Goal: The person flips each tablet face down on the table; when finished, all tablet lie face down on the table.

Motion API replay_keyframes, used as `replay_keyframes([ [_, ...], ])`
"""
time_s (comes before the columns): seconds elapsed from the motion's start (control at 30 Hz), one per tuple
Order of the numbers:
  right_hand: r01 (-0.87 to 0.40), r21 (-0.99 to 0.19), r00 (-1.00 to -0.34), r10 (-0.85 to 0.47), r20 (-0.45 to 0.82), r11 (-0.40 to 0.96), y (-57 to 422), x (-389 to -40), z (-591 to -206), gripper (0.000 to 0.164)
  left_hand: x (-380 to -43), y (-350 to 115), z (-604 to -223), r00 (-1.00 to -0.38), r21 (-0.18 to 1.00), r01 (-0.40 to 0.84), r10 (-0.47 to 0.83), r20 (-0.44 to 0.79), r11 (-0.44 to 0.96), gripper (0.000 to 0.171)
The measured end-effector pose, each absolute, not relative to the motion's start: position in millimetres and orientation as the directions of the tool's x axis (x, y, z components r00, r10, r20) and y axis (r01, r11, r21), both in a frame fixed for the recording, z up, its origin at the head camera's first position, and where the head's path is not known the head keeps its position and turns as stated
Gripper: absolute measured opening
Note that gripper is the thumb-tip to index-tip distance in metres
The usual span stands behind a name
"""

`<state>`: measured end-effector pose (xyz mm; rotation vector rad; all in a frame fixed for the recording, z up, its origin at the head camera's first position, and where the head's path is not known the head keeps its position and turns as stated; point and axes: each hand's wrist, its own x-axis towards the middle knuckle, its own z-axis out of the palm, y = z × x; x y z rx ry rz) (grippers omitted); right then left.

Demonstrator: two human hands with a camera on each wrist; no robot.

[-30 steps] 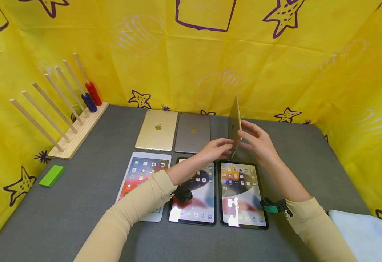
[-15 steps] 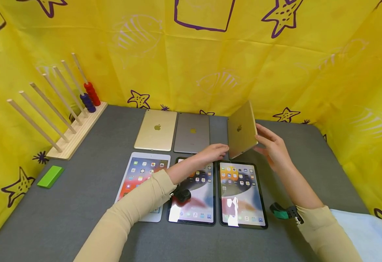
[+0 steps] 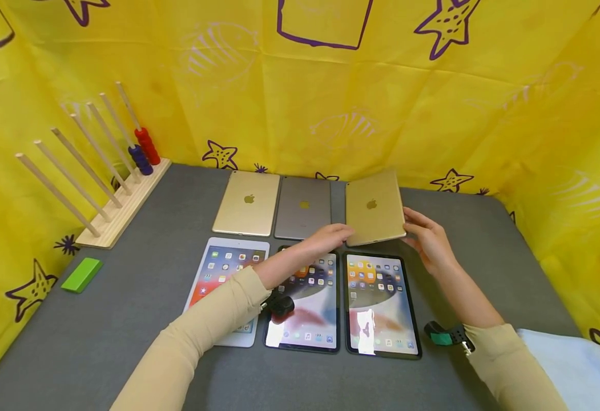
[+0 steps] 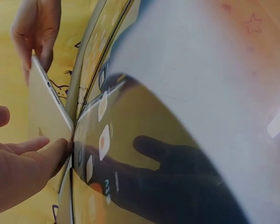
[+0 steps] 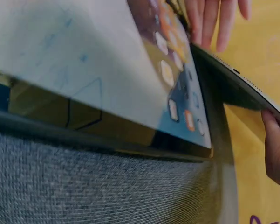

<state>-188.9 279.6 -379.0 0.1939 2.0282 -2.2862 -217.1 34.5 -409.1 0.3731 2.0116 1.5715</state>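
A gold tablet point(image 3: 377, 217) leans with its back toward the head camera, its left edge low by the table and its right edge raised. My right hand point(image 3: 430, 240) pinches that raised edge near the lower corner, thumb in front. With fairly straight fingers, my left hand point(image 3: 330, 237) touches the lower left corner; the right wrist view also shows these left fingers point(image 5: 219, 23) extended at the edge. Left of it a grey tablet point(image 3: 302, 214) and another gold tablet point(image 3: 246, 208) lie face down. The held tablet's screen is mostly hidden.
Nearer lie a lit white tablet point(image 3: 233, 245) and two lit black-rimmed tablets, a middle one point(image 3: 307, 319) and a right one point(image 3: 382, 308). A wooden peg stand point(image 3: 125, 202) with beads and a green block point(image 3: 81, 275) are at left, a pale blue cloth point(image 3: 572, 365) at right.
The gold tablet has turned from nearly upright, edge-on, to a lower lean with its back showing. My right hand has swung right and slightly down with it; my left hand stays near its lower left corner.
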Motion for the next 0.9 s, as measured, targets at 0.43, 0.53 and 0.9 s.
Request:
replay_keyframes([
  [0.43,0.27,-0.949,-0.962,-0.001,-0.274,0.164,281.3,-199.5,-401.3,0.054,-211.1,26.0,-404.4,-0.818,0.936,-0.102,0.507,-0.272,0.337,0.056],
  [0.53,0.274,-0.946,-0.961,-0.001,-0.278,0.173,280.8,-200.5,-403.0,0.054,-210.8,26.3,-404.1,-0.821,0.935,-0.097,0.503,-0.268,0.34,0.056],
  [0.9,0.283,-0.936,-0.956,-0.015,-0.292,0.209,281.0,-202.8,-410.0,0.05,-210.7,26.4,-406.4,-0.827,0.932,-0.093,0.495,-0.267,0.349,0.054],
])
